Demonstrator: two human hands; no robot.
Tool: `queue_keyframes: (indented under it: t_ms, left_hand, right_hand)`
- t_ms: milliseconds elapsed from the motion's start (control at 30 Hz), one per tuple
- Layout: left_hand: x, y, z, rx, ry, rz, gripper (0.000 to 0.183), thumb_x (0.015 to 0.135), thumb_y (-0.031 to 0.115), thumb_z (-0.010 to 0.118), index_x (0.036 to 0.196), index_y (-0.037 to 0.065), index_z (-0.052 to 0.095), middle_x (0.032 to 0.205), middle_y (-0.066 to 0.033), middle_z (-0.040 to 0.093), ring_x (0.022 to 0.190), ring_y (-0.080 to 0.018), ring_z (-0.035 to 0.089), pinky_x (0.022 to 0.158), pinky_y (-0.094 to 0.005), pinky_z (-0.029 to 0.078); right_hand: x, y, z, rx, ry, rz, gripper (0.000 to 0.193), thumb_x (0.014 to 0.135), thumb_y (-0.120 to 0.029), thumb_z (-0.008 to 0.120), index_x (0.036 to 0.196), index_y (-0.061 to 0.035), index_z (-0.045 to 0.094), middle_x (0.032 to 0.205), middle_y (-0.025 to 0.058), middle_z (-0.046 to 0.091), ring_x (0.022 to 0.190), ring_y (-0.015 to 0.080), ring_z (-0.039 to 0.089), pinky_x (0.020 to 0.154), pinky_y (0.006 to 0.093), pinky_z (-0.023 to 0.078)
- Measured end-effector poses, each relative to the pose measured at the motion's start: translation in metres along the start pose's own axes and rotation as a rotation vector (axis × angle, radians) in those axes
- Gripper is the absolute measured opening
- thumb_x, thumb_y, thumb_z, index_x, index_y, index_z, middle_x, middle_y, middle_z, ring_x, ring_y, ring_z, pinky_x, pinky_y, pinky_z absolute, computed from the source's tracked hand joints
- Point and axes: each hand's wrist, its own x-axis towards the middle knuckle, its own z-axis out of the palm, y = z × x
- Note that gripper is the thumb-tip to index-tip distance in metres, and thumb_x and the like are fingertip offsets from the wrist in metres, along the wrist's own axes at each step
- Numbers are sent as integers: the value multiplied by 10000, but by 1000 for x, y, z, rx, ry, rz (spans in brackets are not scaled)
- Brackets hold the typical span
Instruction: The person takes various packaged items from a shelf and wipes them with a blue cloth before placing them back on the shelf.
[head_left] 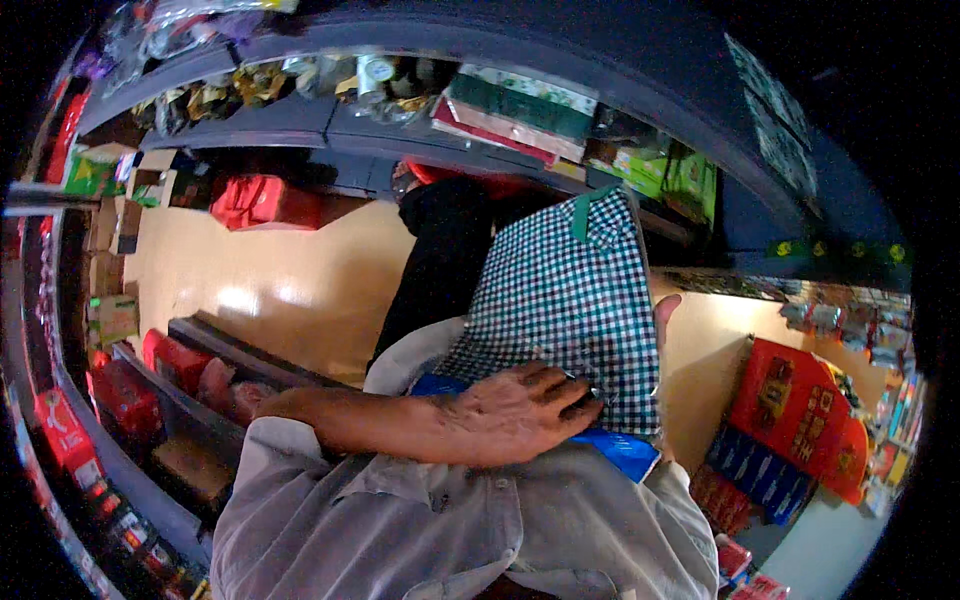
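Note:
A large flat piece of green, black and white checked cloth (570,290) slants up from my chest, with a green strap at its top corner. It has a shiny edge, and its exact kind is unclear. Across its lower end lies my left hand (525,410), back up, fingers bent and pressed on the cloth. Bright blue sheet (620,452) sticks out beneath that hand. My right hand (667,308) holds the far right edge; its thumb shows, while its fingers are hidden behind the cloth.
Dark shelves (400,40) with packed goods run along the top. A red bag (255,202) lies on the pale floor (270,270). Red boxes (785,405) and blue boxes (760,475) stand at right. Another stocked shelf (180,440) is at lower left.

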Motion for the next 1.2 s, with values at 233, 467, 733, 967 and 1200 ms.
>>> queue_keyframes:
  t_ms: [233, 467, 733, 967, 1200]
  left_hand:
    - [23, 8, -28, 63, 29, 192, 423, 853, 201, 465, 1234, 26, 522, 1202, -180, 560, 1054, -263, 572, 905, -402, 481]
    - [10, -21, -86, -598, 276, -121, 452, 719, -47, 546, 1169, -13, 555, 1098, -160, 614, 943, -279, 627, 799, -389, 523]
    - [-14, -26, -64, -1035, 740, -364, 486, 788, 231, 563, 1230, 39, 508, 1197, -144, 564, 1063, -291, 562, 904, -429, 458]
    - [-20, -48, -76, -1421, 1106, -231, 659, 833, 549, 510, 1289, 75, 469, 1301, -142, 500, 1174, -325, 491, 990, -493, 393]
    - [-58, -126, -68, -2048, 666, -316, 888, 754, 577, 640, 1352, -22, 373, 1338, -199, 455, 1197, -359, 480, 999, -503, 400]
  right_hand:
    - [-22, 8, -11, 995, 346, 406, 459, 877, -432, 477, 1128, -49, 497, 1117, 129, 569, 824, 254, 568, 728, 434, 481]
    - [-6, -14, 6, 1303, 316, 498, 523, 935, -499, 402, 1197, -50, 457, 1181, 119, 562, 800, 229, 566, 707, 423, 478]
    - [9, -74, 8, 1405, 277, 299, 503, 910, -402, 523, 1329, -144, 419, 1309, 45, 469, 1192, 258, 454, 979, 414, 390]
    - [21, -128, -35, 938, 631, -41, 674, 805, 9, 575, 1417, -87, 310, 1367, 113, 413, 1182, 242, 470, 995, 371, 411]
    - [64, -141, -86, 517, 592, -174, 863, 694, -27, 680, 1444, -87, 257, 1397, 115, 365, 1238, 234, 387, 1062, 336, 273]
